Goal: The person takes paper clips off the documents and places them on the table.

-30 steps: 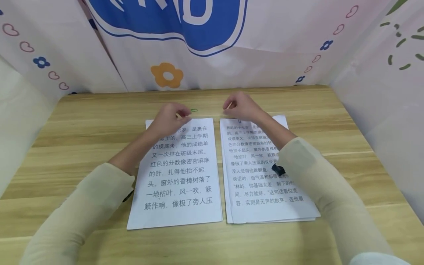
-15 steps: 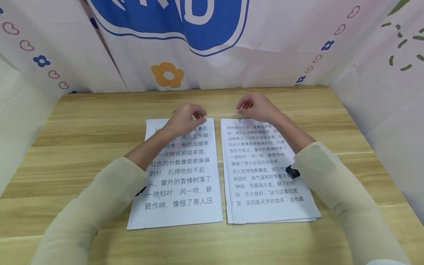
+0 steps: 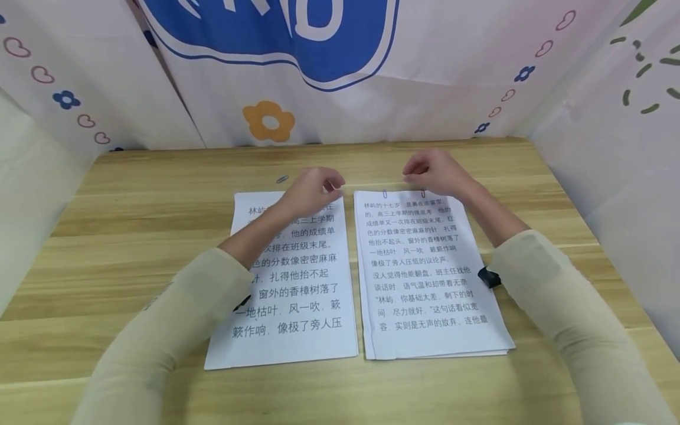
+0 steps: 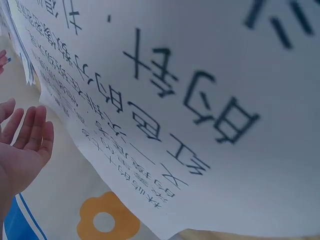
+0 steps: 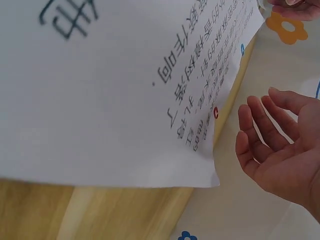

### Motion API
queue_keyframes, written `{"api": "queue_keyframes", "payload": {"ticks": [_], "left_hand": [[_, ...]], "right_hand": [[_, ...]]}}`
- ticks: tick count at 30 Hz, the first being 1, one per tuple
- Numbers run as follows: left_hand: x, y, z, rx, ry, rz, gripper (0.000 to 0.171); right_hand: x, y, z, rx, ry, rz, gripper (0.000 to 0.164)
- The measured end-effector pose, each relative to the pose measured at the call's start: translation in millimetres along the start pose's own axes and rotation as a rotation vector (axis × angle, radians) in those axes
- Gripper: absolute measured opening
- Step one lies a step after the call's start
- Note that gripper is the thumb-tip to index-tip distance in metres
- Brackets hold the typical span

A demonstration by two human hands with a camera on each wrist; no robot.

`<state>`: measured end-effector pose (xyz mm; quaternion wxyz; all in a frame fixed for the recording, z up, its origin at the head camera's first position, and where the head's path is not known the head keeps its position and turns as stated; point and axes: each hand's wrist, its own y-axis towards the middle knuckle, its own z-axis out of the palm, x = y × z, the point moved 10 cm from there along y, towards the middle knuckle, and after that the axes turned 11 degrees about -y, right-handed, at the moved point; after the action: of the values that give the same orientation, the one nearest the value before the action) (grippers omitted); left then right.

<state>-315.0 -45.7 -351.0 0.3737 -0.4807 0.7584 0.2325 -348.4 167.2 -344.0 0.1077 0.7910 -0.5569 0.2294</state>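
On my remote feed, the white printed paper stack (image 3: 425,283) carries a thin blue wire clip (image 3: 385,193) at its eleven o'clock and a small red clip (image 5: 216,113) near twelve, where my right hand (image 3: 435,172) hovers, loosely bent, holding nothing. At nine o'clock lies a white larger-print stack (image 3: 297,283); my left hand (image 3: 314,190), half-curled and holding nothing, hangs over its twelve-to-one edge, a loose wire clip (image 3: 282,179) just beyond.

The head view looks forward and down across the pale wooden table (image 3: 106,236) toward the white patterned fabric backdrop (image 3: 425,100). The wrist views skim close and askew over the left white printed paper stack (image 3: 297,283) and the right white printed paper stack (image 3: 419,277); all three share the orange flower print (image 3: 283,131).
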Motion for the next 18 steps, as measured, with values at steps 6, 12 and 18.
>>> {"api": "queue_keyframes", "payload": {"ticks": [6,12,18], "left_hand": [[0.1,6.1,6.7,0.016,-0.021,-0.028,0.03],[1.5,11.9,12.6,0.035,-0.039,-0.057,0.033],[4.4,16.5,17.0,0.044,-0.047,-0.08,0.035]], "right_hand": [[-18.3,-4.5,-8.9,-0.017,-0.045,0.034,0.019],[-38.8,-8.8,-14.9,-0.03,-0.067,0.084,0.02],[-57.9,-12.3,-17.3,-0.009,-0.071,0.148,0.023]]}}
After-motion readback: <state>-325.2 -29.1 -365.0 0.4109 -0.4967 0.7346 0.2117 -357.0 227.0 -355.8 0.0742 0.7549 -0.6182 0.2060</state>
